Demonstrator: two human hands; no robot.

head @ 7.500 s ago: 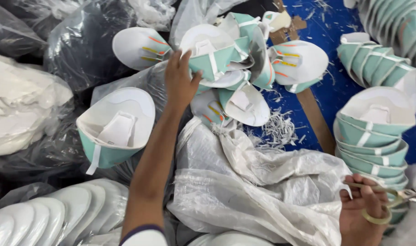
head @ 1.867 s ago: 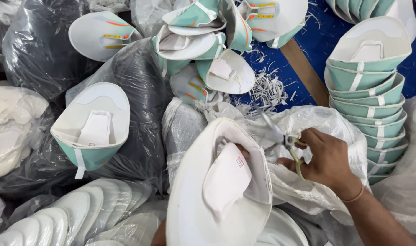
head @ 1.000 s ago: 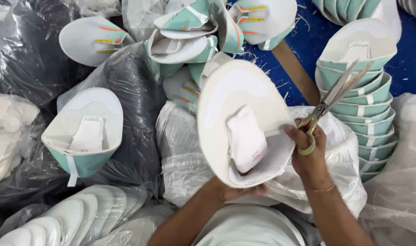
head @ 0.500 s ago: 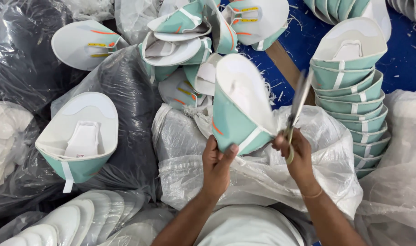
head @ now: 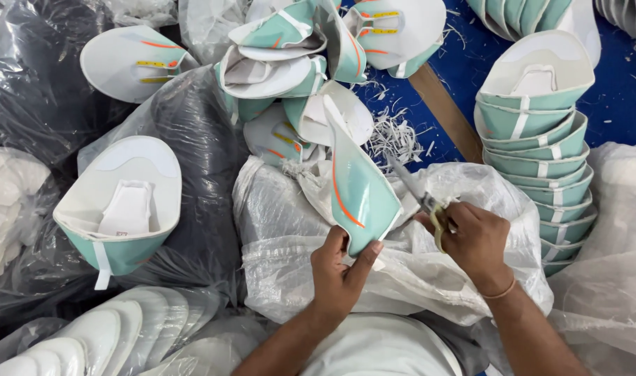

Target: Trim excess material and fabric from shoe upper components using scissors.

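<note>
My left hand (head: 340, 271) pinches the lower edge of a teal and white shoe upper (head: 356, 188) with an orange stripe, holding it on edge over a white woven sack (head: 290, 237). My right hand (head: 475, 240) grips a pair of scissors (head: 419, 193). Their blades point up and left and touch the right edge of the shoe upper.
A loose heap of teal and white shoe uppers (head: 297, 56) lies ahead. A nested stack of them (head: 537, 139) stands at the right. One upper (head: 119, 205) rests on a black plastic bag (head: 185, 139). White soles (head: 88, 341) lie lower left. White trimmings (head: 394, 136) litter the blue floor.
My left hand has turned the shoe upper further on edge and lowered it. My right hand has brought the scissors down so the blades now meet the upper's right edge.
</note>
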